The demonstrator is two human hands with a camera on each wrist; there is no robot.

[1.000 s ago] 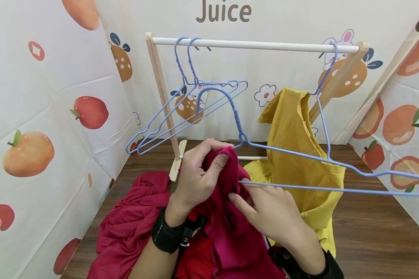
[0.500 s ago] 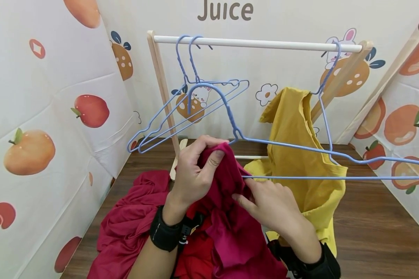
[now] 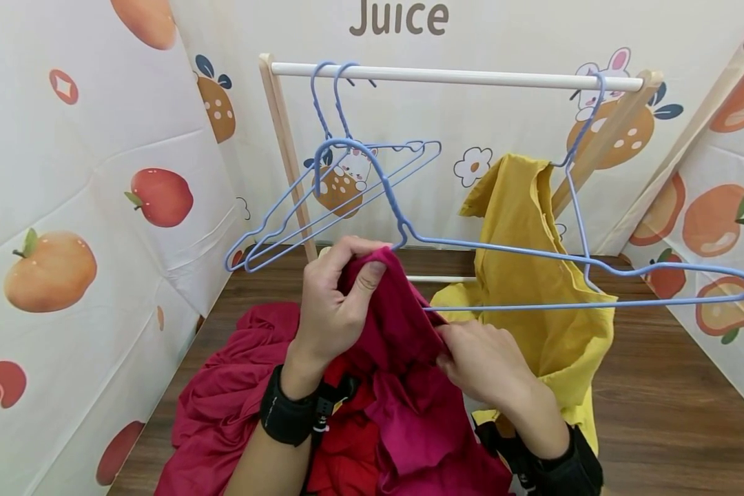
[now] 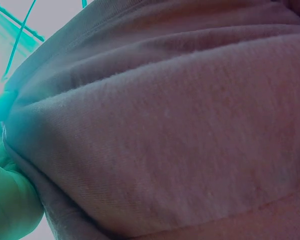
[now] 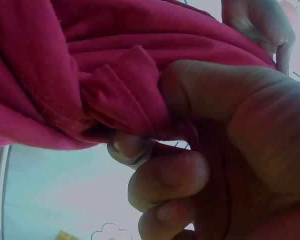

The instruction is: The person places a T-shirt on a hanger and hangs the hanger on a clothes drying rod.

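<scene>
Pinched at its top edge by my left hand [image 3: 331, 296], a magenta garment [image 3: 390, 317] hangs in front of me. A blue wire hanger [image 3: 502, 246] has its left side inside the cloth, while its hook and right side stick out bare. My right hand [image 3: 486, 358] pinches the garment's edge just below the hanger's lower bar. In the right wrist view a bunched fold [image 5: 124, 95] lies between thumb and fingers. Cloth [image 4: 165, 135] fills most of the left wrist view, with fingertips at its left edge.
Behind stands a rack with a white rod [image 3: 459, 77], carrying two bare blue hangers [image 3: 341, 200] at left and a yellow garment [image 3: 521, 275] on a hanger at right. A dark red garment [image 3: 235, 379] lies on the wooden table [image 3: 676, 413], beside bright red cloth [image 3: 347, 448].
The hanger has shifted left, its right end coming into view. My left hand has moved slightly left and up with the garment. The cloth between my hands is spread flatter.
</scene>
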